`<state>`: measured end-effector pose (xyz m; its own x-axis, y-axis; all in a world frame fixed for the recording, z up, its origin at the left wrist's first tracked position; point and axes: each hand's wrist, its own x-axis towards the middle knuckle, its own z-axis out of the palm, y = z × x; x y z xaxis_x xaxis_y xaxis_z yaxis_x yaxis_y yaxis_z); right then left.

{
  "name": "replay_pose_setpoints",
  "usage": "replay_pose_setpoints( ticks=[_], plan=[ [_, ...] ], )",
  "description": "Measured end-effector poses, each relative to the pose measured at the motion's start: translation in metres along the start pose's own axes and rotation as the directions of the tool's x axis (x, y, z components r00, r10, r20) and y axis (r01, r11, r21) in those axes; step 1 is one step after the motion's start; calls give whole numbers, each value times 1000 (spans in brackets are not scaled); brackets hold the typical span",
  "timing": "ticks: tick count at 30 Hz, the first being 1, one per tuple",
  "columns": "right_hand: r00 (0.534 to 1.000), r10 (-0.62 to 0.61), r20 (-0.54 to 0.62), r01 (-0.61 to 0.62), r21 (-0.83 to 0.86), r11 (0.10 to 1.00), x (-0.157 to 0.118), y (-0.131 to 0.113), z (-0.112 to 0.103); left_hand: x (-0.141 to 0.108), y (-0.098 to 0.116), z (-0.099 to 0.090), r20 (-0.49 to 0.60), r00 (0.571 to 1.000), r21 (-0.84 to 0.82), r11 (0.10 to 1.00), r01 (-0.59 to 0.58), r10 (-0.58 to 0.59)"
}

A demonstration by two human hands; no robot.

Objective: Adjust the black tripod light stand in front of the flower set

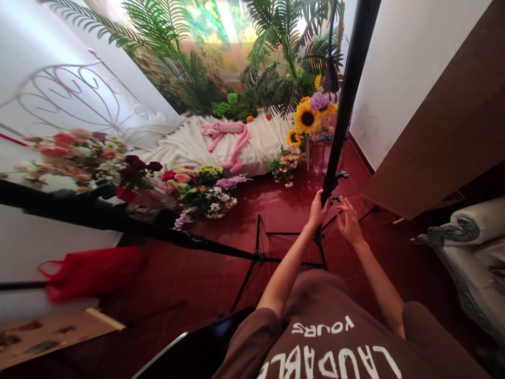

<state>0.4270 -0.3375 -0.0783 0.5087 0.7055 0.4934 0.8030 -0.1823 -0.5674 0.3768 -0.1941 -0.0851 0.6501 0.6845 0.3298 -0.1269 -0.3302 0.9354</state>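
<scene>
A black stand pole (347,95) rises on the right side of the head view, leaning up past the top edge. My left hand (319,210) is wrapped round its lower part. Just right of the pole, my right hand (349,220) has its fingers apart, the tips close to a small black clamp knob (336,198). Whether those fingertips touch the knob is hard to tell. Another knob (342,175) sticks out of the pole slightly higher. The stand's thin black legs spread over the red floor below my hands.
A second black stand (158,227) crosses the left side. Flowers (215,197), a pink plush toy (236,138) on white cloth (177,145) and palm leaves lie ahead. A red bag (92,271) is left, a silver-framed sofa (465,263) right.
</scene>
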Motion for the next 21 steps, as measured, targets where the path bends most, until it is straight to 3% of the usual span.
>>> replay_pose_setpoints(
  ticks=[6,13,18,21],
  plan=[
    [995,33,-91,-23,109,994,18,9,0,0,1,-2,13,1000,-19,1000,10,-9],
    [990,117,-75,-104,158,982,33,23,10,1,-1,-1,9,1000,-2,1000,17,-17],
    [953,303,15,-281,417,864,36,23,21,1,-2,-2,28,999,-12,1000,27,-27],
    [927,373,30,-342,471,813,37,24,23,1,-1,-3,28,999,-21,999,27,-26]
  ],
)
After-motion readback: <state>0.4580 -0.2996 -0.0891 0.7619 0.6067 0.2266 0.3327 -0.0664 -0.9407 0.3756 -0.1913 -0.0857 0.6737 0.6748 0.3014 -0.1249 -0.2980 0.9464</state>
